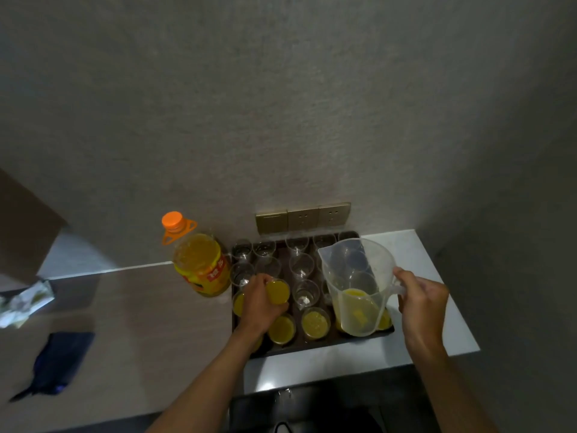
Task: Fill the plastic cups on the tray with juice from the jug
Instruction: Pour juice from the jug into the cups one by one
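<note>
— Where is the jug?

— The right hand [420,303] grips the handle of the clear jug [357,285], fingers curled round it. The jug is upright above the right side of the dark tray [315,346], with a little juice [356,310] in its bottom.

— And the left hand?

— The left hand [257,303] wraps round a filled cup [278,292] near the tray's left side, thumb and fingers pinching its rim and wall.

— How do the cups stand?

— The front row holds juice, among them two filled cups [298,326] just beside each other. The cups behind, such as an empty cup [301,265] in the middle, are clear.

— What else lies on the surface [421,260]?

— An orange-capped juice bottle [199,264] stands touching the tray's left edge. Farther left lie a dark blue pouch [57,362] and a crumpled wrapper [23,303]. Wall sockets [303,217] sit behind the tray.
</note>
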Demonstrator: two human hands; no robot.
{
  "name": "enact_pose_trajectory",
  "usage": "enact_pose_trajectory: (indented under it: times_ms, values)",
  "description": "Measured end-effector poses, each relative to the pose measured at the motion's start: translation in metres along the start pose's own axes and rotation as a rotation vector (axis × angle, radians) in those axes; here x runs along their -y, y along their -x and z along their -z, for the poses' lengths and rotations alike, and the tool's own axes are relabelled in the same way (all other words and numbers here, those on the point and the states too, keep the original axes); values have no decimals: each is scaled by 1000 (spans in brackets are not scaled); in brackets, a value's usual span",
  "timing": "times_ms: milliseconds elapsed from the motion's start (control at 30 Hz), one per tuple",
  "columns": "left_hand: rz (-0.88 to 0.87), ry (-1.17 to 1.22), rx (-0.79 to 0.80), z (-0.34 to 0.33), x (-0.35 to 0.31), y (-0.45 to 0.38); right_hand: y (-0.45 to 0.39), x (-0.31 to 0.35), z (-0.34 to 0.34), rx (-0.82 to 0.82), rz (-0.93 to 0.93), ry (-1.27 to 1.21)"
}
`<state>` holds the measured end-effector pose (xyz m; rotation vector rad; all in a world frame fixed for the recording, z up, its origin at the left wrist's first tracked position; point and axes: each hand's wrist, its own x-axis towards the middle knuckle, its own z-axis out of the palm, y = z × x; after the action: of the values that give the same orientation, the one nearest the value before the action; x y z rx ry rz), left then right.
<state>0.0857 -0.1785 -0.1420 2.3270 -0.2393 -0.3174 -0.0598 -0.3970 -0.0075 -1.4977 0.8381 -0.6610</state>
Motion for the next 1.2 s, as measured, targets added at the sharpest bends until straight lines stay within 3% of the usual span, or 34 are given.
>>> enact_pose_trajectory:
  times_ms: [167,533,1200]
  values:
    - [-3,-130,-57,-6,7,-2,-2,-4,1,-2,9,-11]
    - [89,-247,-1,-13,6,-3,-6,-11,1,-14,49,15]
    - [89,-186,57,-18,20,-12,13,-14,7,6,24,38]
